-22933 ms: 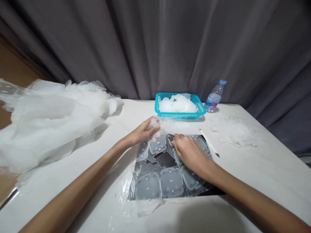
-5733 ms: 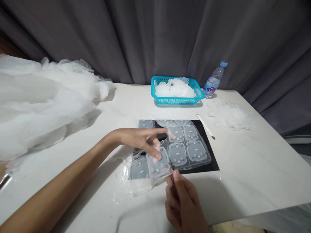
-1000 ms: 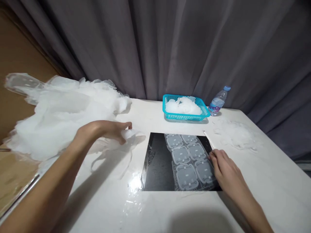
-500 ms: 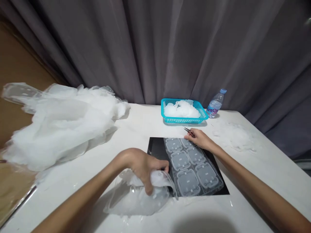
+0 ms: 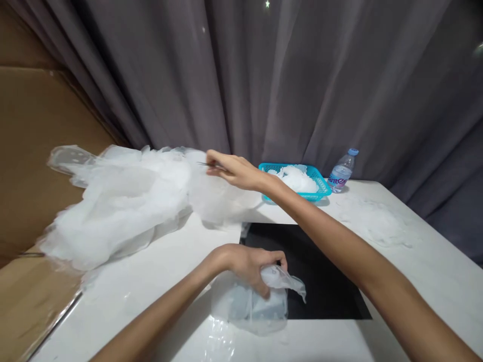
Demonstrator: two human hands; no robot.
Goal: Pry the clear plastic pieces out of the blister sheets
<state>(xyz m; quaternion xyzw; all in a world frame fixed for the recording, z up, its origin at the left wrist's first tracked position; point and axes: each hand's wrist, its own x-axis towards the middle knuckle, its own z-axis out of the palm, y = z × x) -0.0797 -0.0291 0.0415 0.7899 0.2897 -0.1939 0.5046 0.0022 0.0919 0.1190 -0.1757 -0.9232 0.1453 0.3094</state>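
My left hand (image 5: pixel 251 269) is closed on a bunched translucent plastic sheet (image 5: pixel 260 304) at the near left edge of the black mat (image 5: pixel 320 271). My right hand (image 5: pixel 236 171) reaches across to the back left, its fingers pinched around thin dark tweezers (image 5: pixel 204 164). Below it hangs a blurred translucent sheet (image 5: pixel 215 201), beside the big white heap of plastic sheets (image 5: pixel 128 201). Whether the tweezers or the fingers grip this sheet, I cannot make out.
Behind the mat stands a turquoise basket (image 5: pixel 326 190) with white pieces (image 5: pixel 298 178). A water bottle (image 5: pixel 341 171) is right of it. Thin white scraps (image 5: pixel 381 221) lie at the right. Cardboard (image 5: pixel 37 166) borders the left, a grey curtain (image 5: pixel 241 75) the back.
The panelled sheet has left the black mat. My right hand has swung left to the heap with a translucent sheet below it. My left hand and its bunched sheet have shifted right over the mat's edge.
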